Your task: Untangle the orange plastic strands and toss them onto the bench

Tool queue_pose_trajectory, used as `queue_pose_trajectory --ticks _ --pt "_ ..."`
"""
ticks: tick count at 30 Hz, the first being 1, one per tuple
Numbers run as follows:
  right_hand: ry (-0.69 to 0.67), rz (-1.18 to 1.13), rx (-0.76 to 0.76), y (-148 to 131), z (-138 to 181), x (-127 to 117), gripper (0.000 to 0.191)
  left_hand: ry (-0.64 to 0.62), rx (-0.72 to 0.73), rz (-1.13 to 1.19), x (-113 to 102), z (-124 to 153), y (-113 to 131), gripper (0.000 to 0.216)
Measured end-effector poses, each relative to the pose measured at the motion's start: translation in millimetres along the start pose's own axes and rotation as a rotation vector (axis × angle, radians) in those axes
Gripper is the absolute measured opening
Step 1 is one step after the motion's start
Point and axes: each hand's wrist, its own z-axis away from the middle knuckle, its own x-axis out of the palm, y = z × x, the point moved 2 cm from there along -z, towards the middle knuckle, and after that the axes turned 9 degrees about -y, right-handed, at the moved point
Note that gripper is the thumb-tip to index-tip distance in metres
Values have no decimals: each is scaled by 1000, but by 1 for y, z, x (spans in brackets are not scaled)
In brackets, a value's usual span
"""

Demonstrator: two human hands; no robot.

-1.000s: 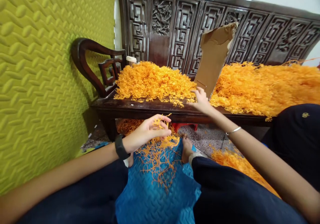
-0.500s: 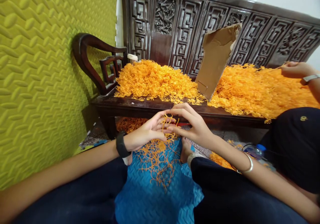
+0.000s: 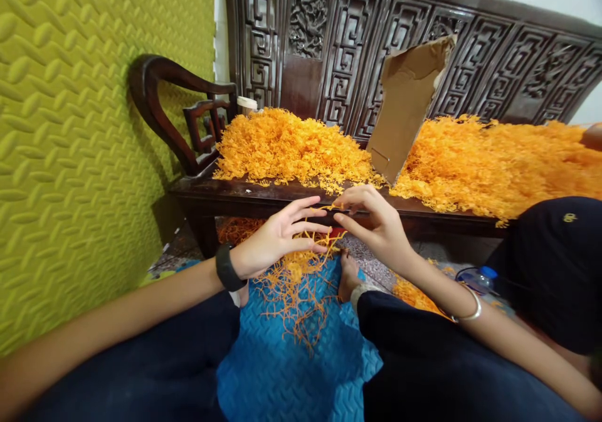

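On your left stands the green padded wall (image 3: 70,158), and across the far side runs the carved bench (image 3: 263,197). Its seat carries two orange heaps, the left heap (image 3: 286,149) and the right heap (image 3: 493,165). A cardboard sheet (image 3: 404,102) leans upright between them. Near you, the blue mat (image 3: 291,372) lies on the floor between your knees.

Over the far end of that mat, just below your hands, hangs the tangle of orange strands (image 3: 294,281). It looks feather-light, thin and springy. The branches probably hook into one another, so a pull on one would likely drag its neighbours along, and a sharp bend might snap one.

Your left hand (image 3: 275,240) is spread, fingers straight and apart, closed on nothing. A few strands of the tangle lie across its fingertips, and the rest dangles beneath the palm. Whether the thumb traps any of them you cannot tell from this view.

Your right hand (image 3: 380,227) is closed in a fine pinch, thumb against forefinger, on the orange sprig (image 3: 332,207). The sprig sits at the very tips, between the two hands and just above the tangle. A light hold on the stem end, not on the side twigs, seems the safest place to take such a piece.
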Motion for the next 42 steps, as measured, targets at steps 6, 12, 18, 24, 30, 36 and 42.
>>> queue_pose_trajectory --ticks 6,12,18,24,30,36,42 --pt "72 -145 9 -13 3 -9 7 164 87 -60 -4 -3 3 53" --pt "-352 210 -373 -35 -1 5 19 221 192 -86 2 -6 11 48" --pt "-314 468 -518 -37 0 27 15 219 242 -94 9 -11 12 46" --pt "-258 299 -332 -36 -2 18 11 68 73 28 6 -8 6 57" --pt "-177 -99 -5 -30 -4 7 5 -179 2 -183 5 -6 -2 62" --pt "-98 -221 42 -31 -4 2 9 -99 -124 -356 -1 -9 -8 26" --pt "-44 -419 177 -24 -1 4 11 49 -141 -475 -7 -1 14 45"
